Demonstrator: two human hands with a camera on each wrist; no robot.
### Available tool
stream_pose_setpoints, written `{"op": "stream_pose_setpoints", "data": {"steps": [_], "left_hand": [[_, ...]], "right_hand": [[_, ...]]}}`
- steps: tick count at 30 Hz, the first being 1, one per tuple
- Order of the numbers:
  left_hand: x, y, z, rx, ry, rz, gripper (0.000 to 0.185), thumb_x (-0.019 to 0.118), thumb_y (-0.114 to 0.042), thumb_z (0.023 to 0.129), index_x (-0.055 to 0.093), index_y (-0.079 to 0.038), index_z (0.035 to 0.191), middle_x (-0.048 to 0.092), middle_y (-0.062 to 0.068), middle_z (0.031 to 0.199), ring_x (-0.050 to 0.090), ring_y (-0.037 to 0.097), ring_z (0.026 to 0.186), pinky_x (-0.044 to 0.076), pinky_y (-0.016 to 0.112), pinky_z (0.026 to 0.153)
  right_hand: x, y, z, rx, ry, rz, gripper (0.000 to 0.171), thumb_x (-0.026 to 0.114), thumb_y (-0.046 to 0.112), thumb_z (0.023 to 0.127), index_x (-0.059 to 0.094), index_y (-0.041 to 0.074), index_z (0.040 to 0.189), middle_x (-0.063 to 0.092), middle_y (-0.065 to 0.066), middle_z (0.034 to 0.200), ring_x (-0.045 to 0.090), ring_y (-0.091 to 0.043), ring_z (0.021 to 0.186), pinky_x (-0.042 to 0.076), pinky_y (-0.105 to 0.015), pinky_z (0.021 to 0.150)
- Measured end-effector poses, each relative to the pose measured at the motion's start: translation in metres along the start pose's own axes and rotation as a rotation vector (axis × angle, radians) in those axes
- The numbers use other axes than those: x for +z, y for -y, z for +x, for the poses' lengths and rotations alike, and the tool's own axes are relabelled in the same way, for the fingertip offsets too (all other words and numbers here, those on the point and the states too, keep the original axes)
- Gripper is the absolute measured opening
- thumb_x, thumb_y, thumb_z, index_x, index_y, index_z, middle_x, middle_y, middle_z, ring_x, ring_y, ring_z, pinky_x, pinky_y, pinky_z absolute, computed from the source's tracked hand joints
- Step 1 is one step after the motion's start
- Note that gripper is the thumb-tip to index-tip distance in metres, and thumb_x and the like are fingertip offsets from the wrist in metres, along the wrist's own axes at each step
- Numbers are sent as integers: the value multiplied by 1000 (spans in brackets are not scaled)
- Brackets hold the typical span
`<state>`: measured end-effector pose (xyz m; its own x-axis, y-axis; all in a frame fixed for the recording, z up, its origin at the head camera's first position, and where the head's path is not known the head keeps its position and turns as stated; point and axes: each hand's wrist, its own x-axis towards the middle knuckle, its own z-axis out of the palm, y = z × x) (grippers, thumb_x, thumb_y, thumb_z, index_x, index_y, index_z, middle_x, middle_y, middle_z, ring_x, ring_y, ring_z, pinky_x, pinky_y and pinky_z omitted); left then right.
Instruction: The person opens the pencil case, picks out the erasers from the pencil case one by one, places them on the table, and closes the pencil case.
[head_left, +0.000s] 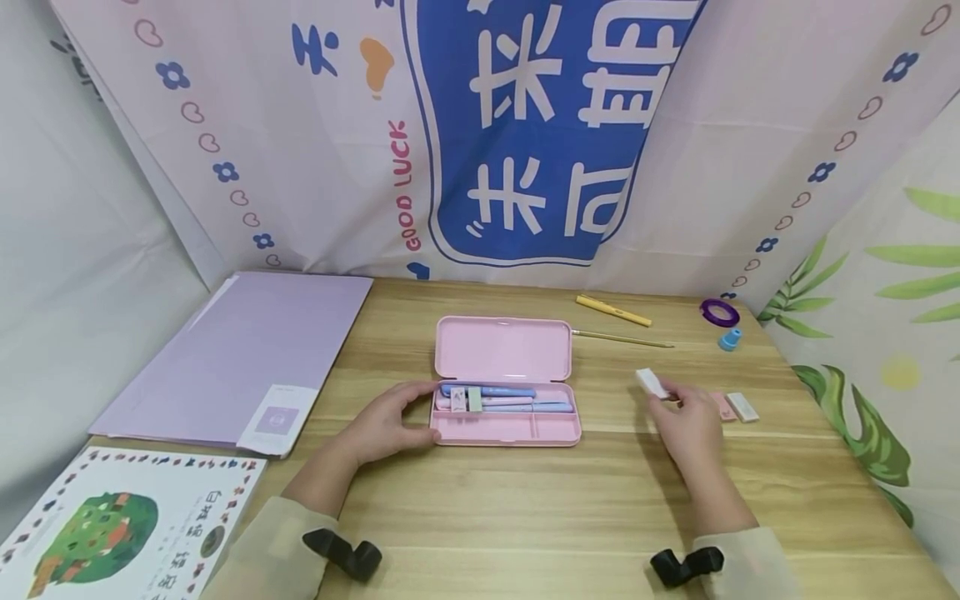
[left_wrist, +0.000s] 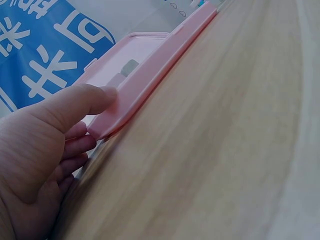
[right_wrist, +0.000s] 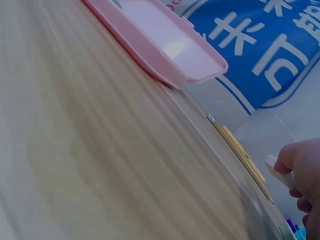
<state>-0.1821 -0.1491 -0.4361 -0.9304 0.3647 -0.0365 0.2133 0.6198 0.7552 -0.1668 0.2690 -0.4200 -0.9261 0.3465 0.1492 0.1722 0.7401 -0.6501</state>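
A pink pencil case (head_left: 480, 429) lies with its lid (head_left: 502, 348) raised. My left hand (head_left: 390, 421) holds its left end, the thumb on the front corner and the fingers round the side; the left wrist view shows the thumb (left_wrist: 100, 100) against the pink wall. Inside the back compartment are several pens (head_left: 551, 407), with a pinkish eraser (head_left: 458, 400) and a pale green one (head_left: 475, 399) lying across them. Off to the right, my right hand (head_left: 688, 423) pinches a white eraser (head_left: 651, 383) between thumb and fingers, raised above the table.
Beside my right hand lie a pink eraser (head_left: 723, 406) and a white-and-grey one (head_left: 743, 407). Farther back are a yellow pen (head_left: 613, 311), a thin brush (head_left: 622, 338), a purple tape ring (head_left: 719, 313) and a small blue object (head_left: 730, 339). A purple folder (head_left: 247, 350) and picture sheet (head_left: 187, 492) lie left.
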Motion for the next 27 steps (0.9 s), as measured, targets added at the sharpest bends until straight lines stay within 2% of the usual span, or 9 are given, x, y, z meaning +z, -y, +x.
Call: {"op": "stream_pose_setpoints", "data": {"steps": [4, 8, 12, 16, 23, 27], "left_hand": [[0, 0, 0, -1, -1, 1, 79, 80, -38, 76, 48, -13, 145, 46, 16, 149, 39, 39, 140, 31, 57, 117], [0, -1, 0, -11, -1, -2, 79, 80, -37, 76, 48, -14, 145, 46, 15, 149, 39, 38, 141, 31, 56, 117], [-1, -2, 0, -17, -2, -14, 78, 80, -35, 76, 48, -15, 145, 47, 14, 149, 39, 36, 141, 31, 55, 117], [-1, -3, -1, -10, -1, -15, 78, 80, -34, 76, 48, -14, 145, 47, 15, 149, 39, 37, 141, 31, 55, 117], [0, -3, 0, -17, 2, -18, 78, 80, -36, 77, 48, -14, 145, 46, 14, 150, 38, 37, 142, 30, 55, 117], [-1, -3, -1, -12, 3, -16, 79, 79, -36, 77, 48, -13, 145, 46, 16, 149, 39, 38, 141, 31, 56, 117]], "right_hand": [[-8, -15, 5, 25, -39, -24, 43, 61, 21, 90, 63, -3, 125, 62, -27, 118, 54, -41, 114, 42, -52, 98], [-13, -26, 6, 34, -34, -49, 42, 61, 20, 90, 63, -6, 123, 63, -28, 117, 57, -41, 112, 44, -52, 98], [-12, -30, 8, 24, -1, -84, 41, 63, 20, 89, 65, -6, 120, 63, -24, 107, 58, -36, 99, 47, -44, 84], [-11, -32, 8, 28, 21, -116, 41, 64, 21, 88, 65, -6, 119, 60, -20, 102, 55, -32, 93, 43, -38, 76], [-11, -33, 7, 66, 73, -131, 46, 62, 22, 87, 60, -7, 123, 58, -25, 114, 51, -41, 106, 42, -53, 90], [-12, -30, 6, 80, 88, -139, 51, 60, 29, 91, 56, -7, 127, 55, -27, 120, 46, -45, 115, 39, -56, 96]]}}
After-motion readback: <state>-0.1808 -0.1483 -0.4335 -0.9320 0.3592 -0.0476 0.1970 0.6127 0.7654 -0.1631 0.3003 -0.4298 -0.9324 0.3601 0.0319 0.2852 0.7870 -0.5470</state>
